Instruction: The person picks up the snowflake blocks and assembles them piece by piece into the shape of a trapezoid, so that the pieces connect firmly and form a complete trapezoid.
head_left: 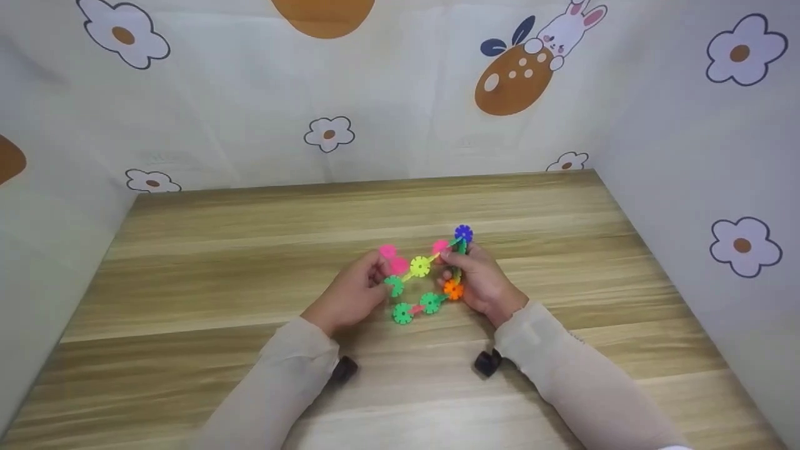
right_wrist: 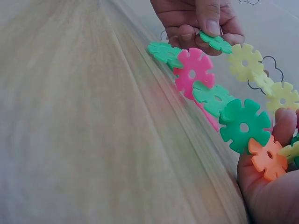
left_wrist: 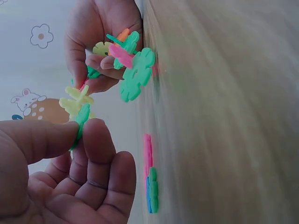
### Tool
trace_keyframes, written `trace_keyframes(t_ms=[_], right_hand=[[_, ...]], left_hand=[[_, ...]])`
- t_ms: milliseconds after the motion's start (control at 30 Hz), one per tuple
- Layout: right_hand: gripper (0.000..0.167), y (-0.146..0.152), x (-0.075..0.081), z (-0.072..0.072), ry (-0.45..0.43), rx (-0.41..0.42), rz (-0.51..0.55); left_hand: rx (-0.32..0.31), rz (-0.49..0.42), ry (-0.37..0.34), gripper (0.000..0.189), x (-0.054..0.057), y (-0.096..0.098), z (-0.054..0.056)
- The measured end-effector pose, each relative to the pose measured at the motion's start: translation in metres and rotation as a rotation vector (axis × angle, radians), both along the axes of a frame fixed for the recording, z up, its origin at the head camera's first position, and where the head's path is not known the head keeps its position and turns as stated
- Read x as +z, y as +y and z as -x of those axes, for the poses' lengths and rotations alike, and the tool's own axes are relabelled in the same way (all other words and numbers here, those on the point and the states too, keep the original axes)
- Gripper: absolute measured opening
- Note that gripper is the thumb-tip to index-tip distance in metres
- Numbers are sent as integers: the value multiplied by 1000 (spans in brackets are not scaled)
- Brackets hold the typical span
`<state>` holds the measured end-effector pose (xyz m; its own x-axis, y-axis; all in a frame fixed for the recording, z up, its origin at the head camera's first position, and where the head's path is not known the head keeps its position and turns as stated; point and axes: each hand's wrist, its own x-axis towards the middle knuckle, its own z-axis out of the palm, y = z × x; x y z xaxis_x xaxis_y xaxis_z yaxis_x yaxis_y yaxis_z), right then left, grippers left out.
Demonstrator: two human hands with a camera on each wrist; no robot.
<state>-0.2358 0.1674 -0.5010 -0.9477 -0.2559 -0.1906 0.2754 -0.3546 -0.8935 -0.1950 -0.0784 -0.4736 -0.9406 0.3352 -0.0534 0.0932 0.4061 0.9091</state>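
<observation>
A chain of slotted plastic flower discs hangs between both hands above the table. At one end my left hand [head_left: 356,290] pinches a green disc [left_wrist: 81,122] between thumb and forefinger. Yellow discs [head_left: 420,267] link it to a pink disc [head_left: 440,247], which my right hand [head_left: 484,278] holds with thumb and fingers. A blue disc [head_left: 463,234] sticks up beyond the right thumb. From the right palm an orange disc [right_wrist: 269,157] leads back through green discs [head_left: 430,303] and a pink one [right_wrist: 193,73] to a loose green end [head_left: 403,313].
Pink discs [head_left: 387,251] lie on the wood-grained table [head_left: 250,250] just beyond my left hand. The left wrist view also shows a green piece [left_wrist: 153,190] and a blue edge [left_wrist: 148,193] there. Patterned cloth walls [head_left: 250,94] surround the table.
</observation>
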Motion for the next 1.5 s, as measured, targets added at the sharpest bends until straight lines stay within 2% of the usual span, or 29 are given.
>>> trace_keyframes(t_ms=[200,333,400,500,533,800,1000,1167,1300,1433,1500], right_hand=[[18,0,0,0,-2,22,-6],[30,1,-1,0,0,30,-2],[25,1,-1,0,-1,35,-2],[5,1,-2,0,-2,45,-2],[5,0,-2,-1,-1,49,-1],[26,3,0,-2,1,112,8],[25,4,0,-2,8,135,16],[23,3,0,-2,13,120,13],[21,2,0,-2,10,77,18],[22,2,1,0,6,27,30],[22,3,1,0,6,22,28]], left_hand=[[-1,-19,-7,20,-2,1,0],[7,-34,-22,21,-2,1,-2],[17,-31,-24,20,-2,1,-2],[24,-23,-15,19,-2,1,-3],[25,-23,-13,19,-2,1,-4],[-14,-18,19,20,-3,0,-5],[8,-23,21,21,-4,3,-5],[23,-15,20,21,-3,2,-4],[76,12,0,21,-1,-4,0],[178,117,0,24,2,-13,6],[209,174,-14,26,2,-17,7]])
